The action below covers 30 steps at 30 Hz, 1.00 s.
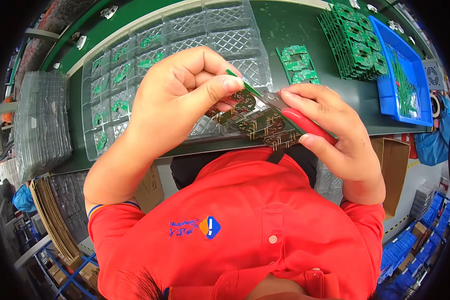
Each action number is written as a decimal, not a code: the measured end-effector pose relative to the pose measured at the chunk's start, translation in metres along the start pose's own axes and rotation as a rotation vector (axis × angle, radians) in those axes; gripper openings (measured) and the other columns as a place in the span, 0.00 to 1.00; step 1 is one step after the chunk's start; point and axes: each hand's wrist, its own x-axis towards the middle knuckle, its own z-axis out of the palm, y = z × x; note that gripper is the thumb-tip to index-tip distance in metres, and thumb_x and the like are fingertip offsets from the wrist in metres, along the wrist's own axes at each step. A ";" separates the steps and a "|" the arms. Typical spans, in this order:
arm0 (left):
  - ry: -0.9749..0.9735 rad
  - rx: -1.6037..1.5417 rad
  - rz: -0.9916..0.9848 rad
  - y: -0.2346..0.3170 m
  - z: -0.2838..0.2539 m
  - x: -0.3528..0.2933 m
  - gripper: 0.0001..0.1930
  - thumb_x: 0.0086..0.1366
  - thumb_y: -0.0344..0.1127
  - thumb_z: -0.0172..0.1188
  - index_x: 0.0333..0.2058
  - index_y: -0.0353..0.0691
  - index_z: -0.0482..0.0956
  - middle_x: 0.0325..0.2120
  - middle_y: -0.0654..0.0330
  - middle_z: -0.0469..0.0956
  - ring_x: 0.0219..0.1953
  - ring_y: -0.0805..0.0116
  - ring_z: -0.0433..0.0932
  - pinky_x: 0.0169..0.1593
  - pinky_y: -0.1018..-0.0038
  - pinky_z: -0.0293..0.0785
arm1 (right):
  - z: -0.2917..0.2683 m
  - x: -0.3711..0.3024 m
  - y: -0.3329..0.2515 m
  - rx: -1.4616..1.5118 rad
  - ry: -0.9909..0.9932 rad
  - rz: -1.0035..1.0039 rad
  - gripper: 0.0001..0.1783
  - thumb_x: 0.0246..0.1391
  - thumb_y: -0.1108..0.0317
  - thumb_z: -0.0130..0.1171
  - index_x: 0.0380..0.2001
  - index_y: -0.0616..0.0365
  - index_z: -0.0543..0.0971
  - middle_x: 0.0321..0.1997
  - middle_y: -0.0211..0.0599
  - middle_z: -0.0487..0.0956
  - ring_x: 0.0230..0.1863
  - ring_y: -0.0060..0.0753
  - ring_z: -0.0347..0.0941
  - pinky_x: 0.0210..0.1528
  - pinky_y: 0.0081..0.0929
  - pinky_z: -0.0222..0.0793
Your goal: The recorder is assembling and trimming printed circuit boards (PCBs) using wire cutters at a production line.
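Observation:
My left hand (pixel 172 95) is closed, its thumb and fingers pinching the edge of a green circuit board panel (pixel 267 122). The panel is tilted in front of my chest, with several metal pins sticking out of its lower side. In my closed right hand (pixel 337 125) is a pair of red-handled pliers (pixel 305 125). The metal jaws of the pliers meet the panel's edge just right of my left fingertips; whether they are closed on it I cannot tell. Behind my left hand lies a clear plastic tray (pixel 230 42) with small green boards in several of its compartments.
A separate green board panel (pixel 299 64) lies flat on the green table (pixel 280 30). Further right stand stacked panels (pixel 352 42) and a blue bin (pixel 415 119) holding green board strips. Stacked clear trays (pixel 41 120) are at the far left. A cardboard box (pixel 392 165) sits below the table's right edge.

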 end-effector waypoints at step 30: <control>-0.252 0.161 -0.004 -0.003 -0.066 0.106 0.10 0.58 0.38 0.58 0.30 0.35 0.79 0.22 0.64 0.76 0.27 0.80 0.72 0.31 0.79 0.69 | 0.003 0.046 0.044 0.228 0.307 0.103 0.21 0.41 0.77 0.59 0.44 0.65 0.74 0.35 0.40 0.75 0.36 0.29 0.72 0.38 0.20 0.66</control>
